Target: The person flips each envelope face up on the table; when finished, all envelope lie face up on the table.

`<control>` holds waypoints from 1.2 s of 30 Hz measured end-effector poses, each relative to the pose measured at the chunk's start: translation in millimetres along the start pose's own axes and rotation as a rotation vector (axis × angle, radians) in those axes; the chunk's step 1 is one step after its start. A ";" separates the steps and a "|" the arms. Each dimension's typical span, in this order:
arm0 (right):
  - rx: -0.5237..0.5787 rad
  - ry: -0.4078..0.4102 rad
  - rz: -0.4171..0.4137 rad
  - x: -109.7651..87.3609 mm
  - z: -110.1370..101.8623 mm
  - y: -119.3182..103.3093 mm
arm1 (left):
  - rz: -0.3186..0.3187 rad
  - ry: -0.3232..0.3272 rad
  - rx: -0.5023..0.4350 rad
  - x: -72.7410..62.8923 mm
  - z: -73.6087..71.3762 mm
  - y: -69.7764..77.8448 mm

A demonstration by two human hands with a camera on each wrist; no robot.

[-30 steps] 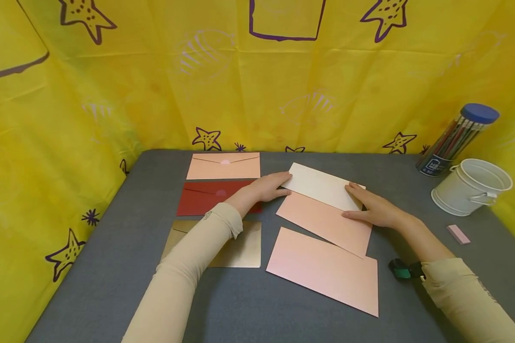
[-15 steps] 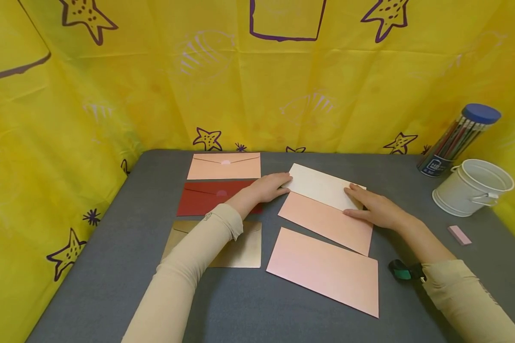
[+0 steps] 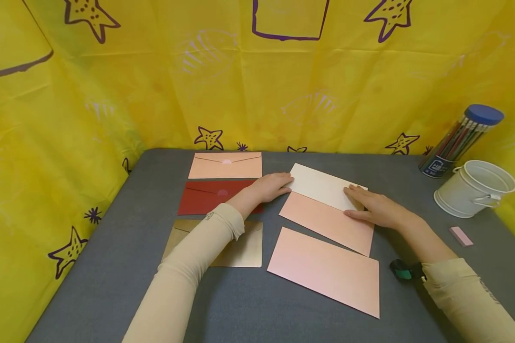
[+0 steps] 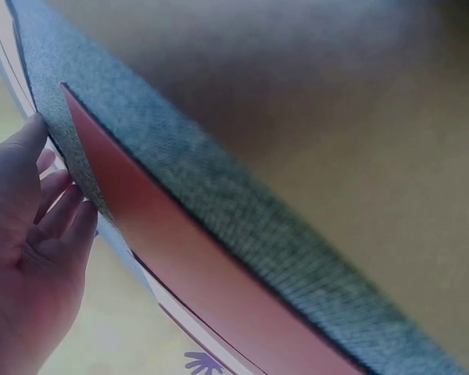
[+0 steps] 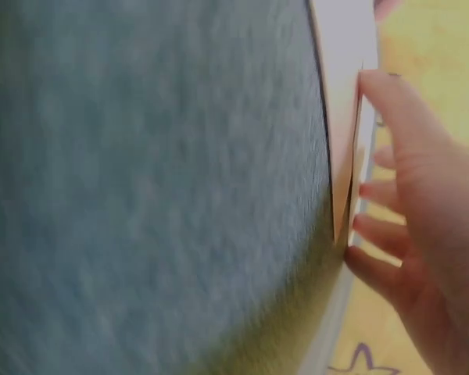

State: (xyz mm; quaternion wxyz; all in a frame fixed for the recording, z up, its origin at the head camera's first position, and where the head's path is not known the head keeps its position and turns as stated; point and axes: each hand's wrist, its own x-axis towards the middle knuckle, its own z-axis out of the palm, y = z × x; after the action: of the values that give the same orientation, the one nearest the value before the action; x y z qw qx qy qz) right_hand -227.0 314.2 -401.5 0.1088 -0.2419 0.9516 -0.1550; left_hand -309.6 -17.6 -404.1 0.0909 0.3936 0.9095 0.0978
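In the head view a white paper rectangle (image 3: 324, 185), like an envelope lying face down, overlaps the upper edge of a peach one (image 3: 326, 221). My left hand (image 3: 271, 187) touches the white piece's left end with its fingertips, the thumb by its lower corner. Over the right end lies my right hand (image 3: 379, 208), fingers on the white piece and thumb on the line where white meets peach. A second peach-pink rectangle (image 3: 324, 272) rests nearer me, just below the first. Loosely extended fingers (image 5: 383, 266) meet the papers' edge in the right wrist view.
Left of these lie a peach envelope (image 3: 225, 169), a red envelope (image 3: 203, 200) and a gold envelope (image 3: 244, 250) in a column, partly under my left arm. At right stand a tub of pencils (image 3: 455, 143) and a white metal bucket (image 3: 465, 193), with a pink eraser (image 3: 461, 236) before them.
The upper peach piece has shifted slightly up and right, so its lower corner no longer overlaps the nearer one. My left thumb has drawn in towards the fingers; my right hand has barely moved.
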 end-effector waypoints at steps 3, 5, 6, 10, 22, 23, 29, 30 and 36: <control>-0.009 0.000 -0.034 0.2 -4.1 -2.7 | 0.008 0.002 0.006 -0.7 -0.5 -0.6; -0.023 0.004 -0.053 0.3 -6.4 -4.9 | 0.019 0.007 0.011 -0.9 -0.2 -1.6; -0.032 0.005 -0.056 0.3 -7.3 -6.1 | 0.025 0.008 0.013 -0.8 0.1 -2.2; -0.075 -0.004 -0.063 1.2 -8.9 -10.4 | 0.043 0.010 0.001 -0.6 1.0 -3.7; -0.149 0.021 -0.106 0.7 -9.2 -9.6 | 0.123 0.069 -0.013 -5.8 -1.2 -7.1; -0.149 0.027 -0.110 0.4 -9.5 -9.4 | 0.129 0.075 -0.019 -5.8 -1.6 -7.1; -0.117 0.103 -0.146 -3.5 -9.8 -6.1 | 0.160 0.123 -0.050 -4.9 -4.2 -7.0; -0.108 0.125 -0.157 -4.1 -9.9 -5.2 | 0.163 0.136 -0.055 -5.2 -5.1 -7.0; -0.021 0.282 -0.221 -5.4 -12.7 -2.5 | 0.151 0.225 -0.051 -8.5 -12.7 -8.0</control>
State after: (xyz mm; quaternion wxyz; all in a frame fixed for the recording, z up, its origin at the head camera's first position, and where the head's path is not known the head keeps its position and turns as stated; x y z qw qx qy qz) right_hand -224.8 317.8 -388.2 -0.0458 -0.3222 0.9266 -0.1887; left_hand -312.4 -30.6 -393.1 -0.0094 0.4450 0.8790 0.1712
